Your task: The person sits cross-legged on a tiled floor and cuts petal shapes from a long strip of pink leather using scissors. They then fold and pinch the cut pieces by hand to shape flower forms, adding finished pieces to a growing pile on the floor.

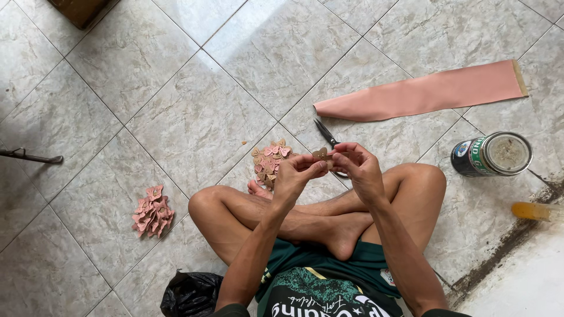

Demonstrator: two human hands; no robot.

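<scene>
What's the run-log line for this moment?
left hand: pinching butterfly cutout | right hand: pinching same cutout | scissors: on floor | cutout piles: two | pink strip: flat

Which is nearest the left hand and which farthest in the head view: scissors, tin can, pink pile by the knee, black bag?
From the left hand:
1. Scissors, just above it on the floor.
2. Pink pile, out past the knee.
3. Black bag, down by the hip; close to the pile's distance.
4. Tin can, far across.

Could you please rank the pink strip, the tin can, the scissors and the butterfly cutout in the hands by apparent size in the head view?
1. pink strip
2. tin can
3. scissors, partly hidden
4. butterfly cutout
</scene>
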